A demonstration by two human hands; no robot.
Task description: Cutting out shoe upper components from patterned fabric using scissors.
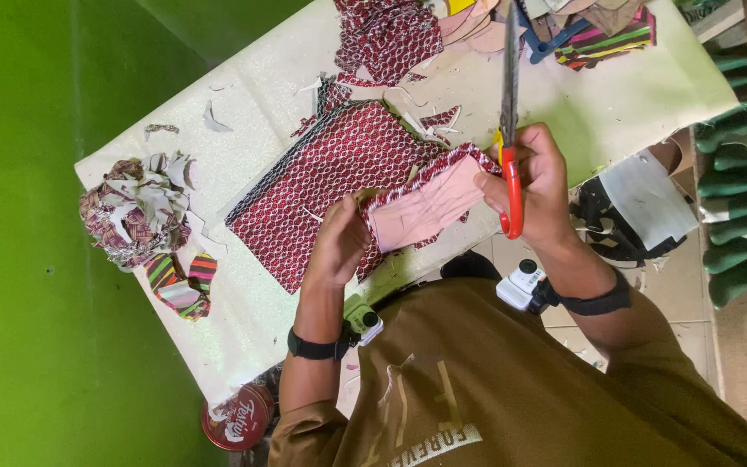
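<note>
Head cam, looking down: right hand [539,186] is wrapped through the red handles of the scissors [509,121], grip pressed together round them, blades pointing away over the table [252,95]. Left hand [337,242] pinches the near end of the pink piece [421,207], grip shut on it, holding it up off the surface so the patterned edging sits by the blades. Piece hangs between both hands, just above the red patterned fabric sheet [322,186] lying flat beneath. Offcuts pushed left, out of the way: scrap pile [136,212], striped bits [181,285]. Round red tin [237,418] sits low by the table's edge.
</note>
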